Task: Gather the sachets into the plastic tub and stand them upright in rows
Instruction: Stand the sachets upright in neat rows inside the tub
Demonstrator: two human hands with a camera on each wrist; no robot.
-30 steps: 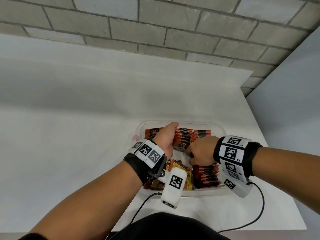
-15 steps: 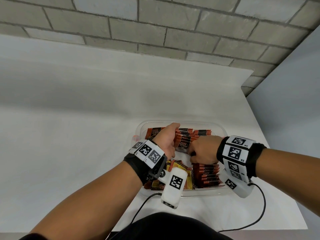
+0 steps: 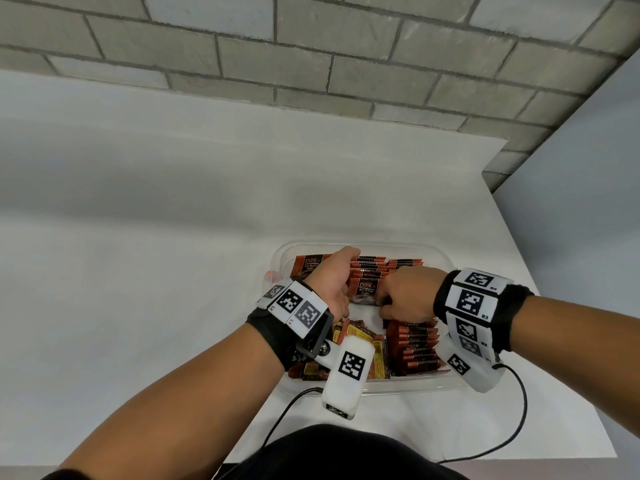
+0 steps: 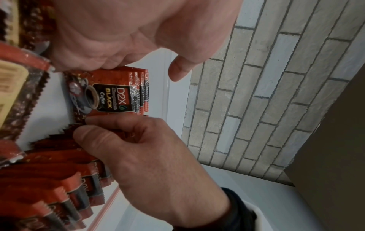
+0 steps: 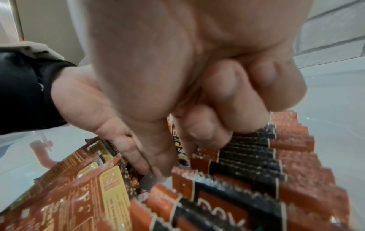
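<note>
Both hands in tub [image 3: 446,261] on bench [image 3: 138,289]. Left hand [image 3: 330,282] steadying upright sachets [image 3: 367,271], grip unclear. Right hand [image 3: 407,294] pinching sachet [image 4: 59,141].

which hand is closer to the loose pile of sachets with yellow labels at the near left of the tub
Left. The left hand reaches into the clear plastic tub with its wrist right above the loose yellow-labelled sachets; the right hand works further right, over the upright orange-and-black sachet rows.
</note>
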